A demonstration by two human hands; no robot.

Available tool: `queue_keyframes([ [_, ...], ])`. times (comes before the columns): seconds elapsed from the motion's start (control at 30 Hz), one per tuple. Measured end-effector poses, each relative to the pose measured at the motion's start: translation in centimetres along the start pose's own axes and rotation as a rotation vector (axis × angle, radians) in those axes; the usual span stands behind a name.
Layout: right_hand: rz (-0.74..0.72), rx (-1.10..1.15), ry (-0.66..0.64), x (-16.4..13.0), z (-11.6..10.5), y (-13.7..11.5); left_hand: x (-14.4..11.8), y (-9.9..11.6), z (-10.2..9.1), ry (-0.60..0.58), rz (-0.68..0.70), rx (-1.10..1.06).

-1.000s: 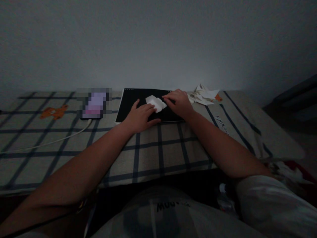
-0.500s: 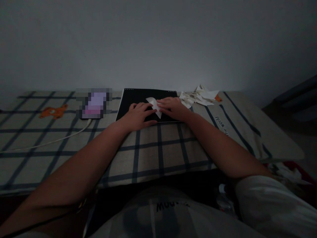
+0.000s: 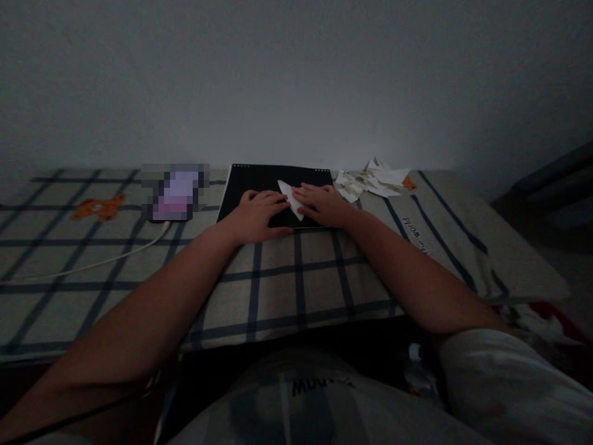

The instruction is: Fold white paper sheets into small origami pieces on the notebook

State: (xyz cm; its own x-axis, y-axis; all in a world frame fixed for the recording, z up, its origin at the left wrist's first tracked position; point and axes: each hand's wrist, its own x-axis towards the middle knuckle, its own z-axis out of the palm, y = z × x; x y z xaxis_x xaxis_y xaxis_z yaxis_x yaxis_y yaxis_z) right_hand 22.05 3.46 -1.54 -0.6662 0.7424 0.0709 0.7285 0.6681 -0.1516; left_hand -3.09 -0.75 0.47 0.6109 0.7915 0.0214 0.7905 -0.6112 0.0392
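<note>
- The folded white paper (image 3: 291,198) is one narrow, pointed piece, pale against the black board (image 3: 252,182) it lies on.
- It sits between the two hands: left hand (image 3: 256,214) fingertips touch its left edge, right hand (image 3: 323,204) fingertips press its right edge.
- Both hands lie flat, fingers close together, gripping nothing.
- One heap of paper scraps (image 3: 370,180) lies right of the board; their count is unclear in the dim light.
</note>
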Motion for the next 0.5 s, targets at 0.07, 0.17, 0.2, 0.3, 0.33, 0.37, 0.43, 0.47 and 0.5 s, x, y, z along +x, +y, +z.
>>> queue_keyframes([
  [0.07, 0.003, -0.001, -0.016, 0.0, -0.2, -0.3, 0.1, -0.1, 0.0, -0.006, -0.020, -0.008],
  [0.17, 0.019, -0.005, -0.030, -0.1, -0.4, -0.6, 0.1, -0.3, -0.1, -0.024, -0.041, -0.027],
  [0.2, 0.022, -0.007, -0.034, -0.1, -0.4, -0.6, 0.2, -0.3, -0.1, -0.027, -0.040, -0.033],
  [0.3, 0.019, -0.012, -0.039, -0.1, -0.4, -0.5, 0.2, -0.6, -0.2, -0.024, -0.045, -0.068],
  [0.33, 0.016, -0.012, -0.037, -0.1, -0.3, -0.4, 0.2, -0.7, -0.1, -0.018, -0.057, -0.085],
  [0.37, 0.013, -0.013, -0.034, -0.1, -0.3, -0.3, 0.2, -0.8, -0.1, -0.011, -0.071, -0.100],
  [0.43, 0.011, -0.017, -0.028, -0.1, -0.2, -0.2, 0.2, -1.1, 0.1, 0.000, -0.088, -0.121],
  [0.47, 0.013, -0.020, -0.027, -0.1, -0.2, -0.2, 0.2, -1.2, 0.2, 0.001, -0.082, -0.126],
  [0.5, 0.018, -0.025, -0.030, -0.1, -0.2, -0.3, 0.2, -1.3, 0.2, -0.001, -0.072, -0.128],
])
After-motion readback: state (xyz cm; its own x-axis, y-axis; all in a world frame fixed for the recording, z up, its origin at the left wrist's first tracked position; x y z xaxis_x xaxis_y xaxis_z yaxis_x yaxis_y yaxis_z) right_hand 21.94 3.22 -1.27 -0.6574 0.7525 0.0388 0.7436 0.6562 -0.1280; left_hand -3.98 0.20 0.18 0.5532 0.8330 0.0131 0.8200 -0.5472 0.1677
